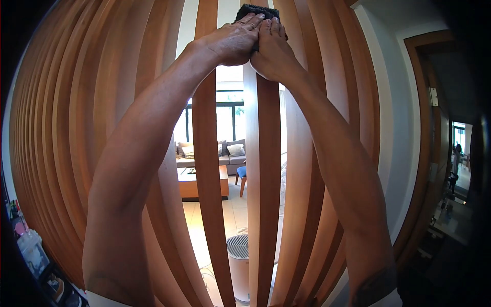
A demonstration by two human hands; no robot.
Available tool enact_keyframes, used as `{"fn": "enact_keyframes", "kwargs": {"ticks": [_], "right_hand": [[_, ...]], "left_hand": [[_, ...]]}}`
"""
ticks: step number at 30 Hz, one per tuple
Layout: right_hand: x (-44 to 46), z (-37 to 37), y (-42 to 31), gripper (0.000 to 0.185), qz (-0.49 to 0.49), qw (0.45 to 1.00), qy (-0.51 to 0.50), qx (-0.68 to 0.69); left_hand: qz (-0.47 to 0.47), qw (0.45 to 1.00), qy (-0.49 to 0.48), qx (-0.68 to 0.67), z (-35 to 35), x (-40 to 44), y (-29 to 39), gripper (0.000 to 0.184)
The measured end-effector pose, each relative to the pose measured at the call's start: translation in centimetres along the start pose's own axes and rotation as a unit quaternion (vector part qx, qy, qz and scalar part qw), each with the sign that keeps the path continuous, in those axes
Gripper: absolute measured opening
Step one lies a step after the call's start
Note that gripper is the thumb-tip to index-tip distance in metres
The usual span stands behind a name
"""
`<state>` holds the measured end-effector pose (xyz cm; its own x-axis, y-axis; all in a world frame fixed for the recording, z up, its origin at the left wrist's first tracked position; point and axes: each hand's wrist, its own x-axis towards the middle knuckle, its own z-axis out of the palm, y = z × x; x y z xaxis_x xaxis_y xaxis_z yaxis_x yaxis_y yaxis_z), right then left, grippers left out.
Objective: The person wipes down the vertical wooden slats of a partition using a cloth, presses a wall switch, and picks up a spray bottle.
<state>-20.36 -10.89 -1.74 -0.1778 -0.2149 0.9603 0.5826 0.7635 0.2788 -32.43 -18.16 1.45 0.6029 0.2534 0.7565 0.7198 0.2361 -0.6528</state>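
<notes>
Cloth (255, 8): black, fuzzy-textured fabric, bunched, high against slat. Slat (268, 133): reddish-brown wood, long, narrow, upright.

I can see a little white sleeve (101, 301) at the top of the left arm (148, 112), and a white sleeve edge (386, 302) on the right arm (337, 128) too. The sleeves are short, so both arms are bare. They look big near the elbows and get thin at the wrists. The left hand (234, 43) and right hand (272, 51) are bare, with small lines on the knuckles
</notes>
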Motion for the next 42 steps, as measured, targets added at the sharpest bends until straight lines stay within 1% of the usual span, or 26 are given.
{"fn": "enact_keyframes", "kwargs": {"ticks": [2, 6, 8, 10, 11, 12, 14, 15, 17, 18, 20, 21, 24, 26, 27, 28, 29, 30, 32, 33, 34, 35, 36, 37, 38, 42], "right_hand": [[-0.5, 0.1, -0.5, 0.086, 0.006, 1.000, 0.000, -0.009], [-1.4, 0.1, -1.4, 0.087, 0.022, 1.000, 0.001, -0.013], [-1.9, 0.4, -1.9, 0.085, 0.030, 0.999, 0.018, -0.027], [-2.7, 0.9, -2.1, 0.080, 0.020, 0.998, 0.054, 0.004], [-3.1, 0.6, -2.2, 0.076, 0.007, 0.998, 0.063, -0.007], [-3.6, 0.2, -3.2, 0.079, 0.042, 0.998, 0.043, -0.004], [-3.6, 2.2, -2.6, 0.079, 0.040, 0.995, 0.082, -0.041], [-4.4, 2.2, -3.1, 0.079, 0.052, 0.995, 0.073, -0.039], [-4.8, 1.5, -4.2, 0.073, 0.079, 0.993, 0.053, -0.063], [-5.1, 1.0, -4.8, 0.073, 0.086, 0.993, 0.045, -0.061], [-5.6, 1.3, -4.2, 0.076, 0.099, 0.990, 0.020, -0.103], [-5.9, 1.3, -4.2, 0.076, 0.102, 0.988, 0.016, -0.110], [-7.0, 1.3, -5.3, 0.077, 0.113, 0.986, 0.012, -0.122], [-7.6, 0.6, -7.4, 0.078, 0.162, 0.984, 0.010, -0.068], [-8.1, 1.2, -6.9, 0.077, 0.168, 0.983, 0.028, -0.075], [-8.5, 1.2, -7.1, 0.077, 0.171, 0.981, 0.027, -0.082], [-9.1, 1.2, -7.3, 0.076, 0.157, 0.981, 0.014, -0.113], [-9.7, 1.3, -7.8, 0.075, 0.144, 0.979, 0.001, -0.144], [-11.5, 2.2, -8.4, 0.070, 0.141, 0.976, 0.055, -0.156], [-12.7, 1.8, -8.8, 0.082, 0.136, 0.986, 0.092, -0.015], [-13.4, 1.7, -9.1, 0.082, 0.139, 0.986, 0.091, -0.018], [-14.0, 2.1, -9.8, 0.082, 0.142, 0.985, 0.088, -0.031], [-14.6, 2.0, -10.2, 0.082, 0.145, 0.985, 0.085, -0.043], [-15.2, 1.8, -10.6, 0.081, 0.158, 0.982, 0.061, -0.079], [-15.5, 1.6, -10.9, 0.081, 0.163, 0.982, 0.062, -0.079], [-17.2, 0.9, -12.1, 0.081, 0.180, 0.979, 0.051, -0.085]], "left_hand": [[0.018, 0.999, -0.003, 0.029, 0.3, -0.2, -0.2, 0.066], [0.018, 0.999, -0.014, 0.035, -0.1, -1.1, 0.2, 0.065], [0.029, 0.997, 0.009, 0.066, 0.2, -1.5, 0.3, 0.065], [0.039, 0.997, 0.015, 0.063, 0.8, -2.2, 0.3, 0.066], [0.046, 0.996, 0.024, 0.067, 0.8, -2.2, 0.2, 0.067], [0.115, 0.993, 0.014, 0.025, 0.3, -2.1, -0.4, 0.065], [0.107, 0.994, -0.009, 0.035, 0.5, -2.2, -0.4, 0.066], [0.112, 0.993, -0.019, 0.025, 0.7, -2.4, -0.3, 0.066], [0.123, 0.992, -0.028, 0.006, 0.7, -2.7, -0.3, 0.067], [0.125, 0.992, -0.036, -0.001, -0.6, -3.4, -0.1, 0.067], [0.142, 0.989, -0.046, -0.006, -1.7, -4.7, 1.1, 0.066], [0.144, 0.989, -0.042, -0.014, -1.4, -4.6, 1.1, 0.066], [0.142, 0.988, -0.040, -0.040, -0.1, -4.9, 1.4, 0.064], [0.180, 0.983, -0.021, 0.015, 0.1, -5.3, 1.3, 0.060], [0.167, 0.983, -0.023, -0.078, -2.5, -7.1, 2.0, 0.057], [0.171, 0.982, -0.019, -0.083, -2.0, -7.1, 2.1, 0.057], [0.214, 0.977, -0.005, 0.018, -1.4, -7.2, 2.3, 0.056], [0.253, 0.960, 0.010, 0.120, -0.6, -7.3, 2.5, 0.055], [0.262, 0.960, 0.025, 0.096, 0.1, -8.2, 3.3, 0.055], [0.253, 0.967, 0.029, 0.023, 0.8, -8.7, 3.6, 0.055], [0.242, 0.969, 0.030, -0.050, 0.8, -9.1, 3.9, 0.056], [0.233, 0.971, 0.014, -0.059, 1.0, -9.9, 4.1, 0.064], [0.237, 0.969, 0.013, -0.062, 1.2, -10.4, 4.6, 0.064], [0.214, 0.975, 0.009, -0.059, 1.4, -10.9, 5.2, 0.066], [0.191, 0.980, 0.006, -0.054, 1.7, -11.2, 5.6, 0.070], [0.199, 0.976, 0.005, -0.087, 1.2, -12.4, 6.7, 0.072]]}}
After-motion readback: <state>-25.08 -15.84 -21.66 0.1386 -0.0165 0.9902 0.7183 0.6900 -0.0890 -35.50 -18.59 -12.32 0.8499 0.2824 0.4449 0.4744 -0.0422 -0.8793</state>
